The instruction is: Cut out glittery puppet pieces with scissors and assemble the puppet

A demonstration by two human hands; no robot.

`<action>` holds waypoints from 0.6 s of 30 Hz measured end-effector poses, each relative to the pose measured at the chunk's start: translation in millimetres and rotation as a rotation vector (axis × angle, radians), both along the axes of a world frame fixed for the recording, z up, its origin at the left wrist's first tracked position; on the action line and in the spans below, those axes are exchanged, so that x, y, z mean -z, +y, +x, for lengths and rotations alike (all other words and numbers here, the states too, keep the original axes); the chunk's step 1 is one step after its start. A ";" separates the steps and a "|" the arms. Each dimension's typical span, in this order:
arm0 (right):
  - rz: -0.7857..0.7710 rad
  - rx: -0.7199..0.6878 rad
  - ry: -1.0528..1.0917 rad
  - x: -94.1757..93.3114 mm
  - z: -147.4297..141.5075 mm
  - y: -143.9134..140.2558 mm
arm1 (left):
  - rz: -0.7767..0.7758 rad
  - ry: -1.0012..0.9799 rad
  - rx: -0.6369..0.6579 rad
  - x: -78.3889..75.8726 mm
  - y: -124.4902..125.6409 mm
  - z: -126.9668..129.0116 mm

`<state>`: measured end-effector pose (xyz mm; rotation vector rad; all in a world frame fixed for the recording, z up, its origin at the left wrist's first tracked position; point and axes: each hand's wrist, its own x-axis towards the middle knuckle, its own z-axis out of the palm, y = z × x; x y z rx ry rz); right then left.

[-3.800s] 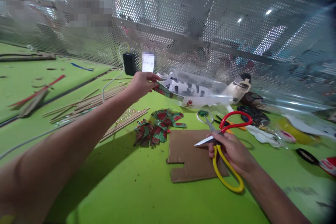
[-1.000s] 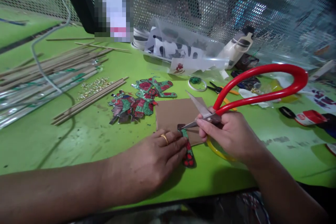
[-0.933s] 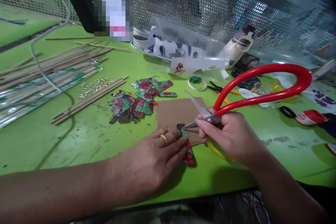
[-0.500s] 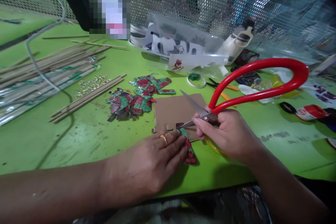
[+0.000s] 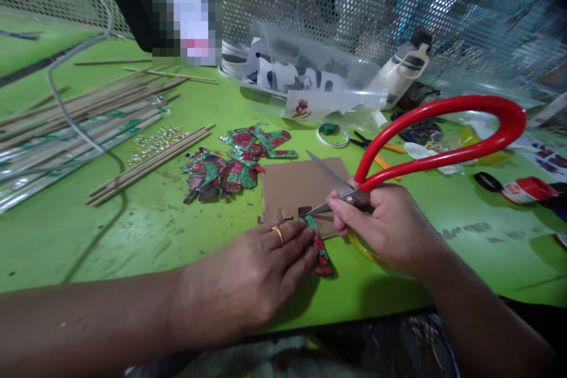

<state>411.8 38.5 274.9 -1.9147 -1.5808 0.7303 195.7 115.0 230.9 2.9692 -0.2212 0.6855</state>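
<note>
Both hands are low at the front of the green table (image 5: 133, 230). Left hand (image 5: 252, 271) lies flat, fingers stretched out and together, pressing a small red-and-green cutout (image 5: 319, 248) down where the cardboard (image 5: 295, 189) meets the table. Gold ring (image 5: 278, 234) on one finger. The fingertips sit right on the cutout's upper part; its lower end sticks out past them onto the bare green.

Right hand (image 5: 383, 227) is closed around big scissors (image 5: 443, 136), gripping near the pivot rather than through the loops. The red loop arcs up and away to the right, and the yellow loop peeks out under the palm. Blades are open: one points up and left over the cardboard, the other tip touches the top end of the cutout, right beside the left fingertips.

Just past the cardboard to the left is a pile (image 5: 230, 162) of more red-and-green cutouts. Left of that, some sticks (image 5: 146, 162) and a scatter of small gold bits (image 5: 155, 140). Behind the cardboard there's a tape ring (image 5: 332, 134), small scissors (image 5: 374, 150), and a clear bag (image 5: 310, 80) with black-and-white printed pieces inside. A white bottle (image 5: 405, 71) leans near the mesh wall (image 5: 354, 0), and a red tube (image 5: 518, 189) lies far right.
</note>
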 end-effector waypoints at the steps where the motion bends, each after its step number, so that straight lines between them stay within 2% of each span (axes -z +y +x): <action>1: 0.000 -0.002 0.003 0.1 0.0 0.0 | -0.004 -0.002 0.002 -0.2 0.1 0.1; 18: -0.018 -0.002 -0.018 -3.3 -7.8 -0.4 | -0.002 -0.015 0.004 1.4 -0.9 -0.5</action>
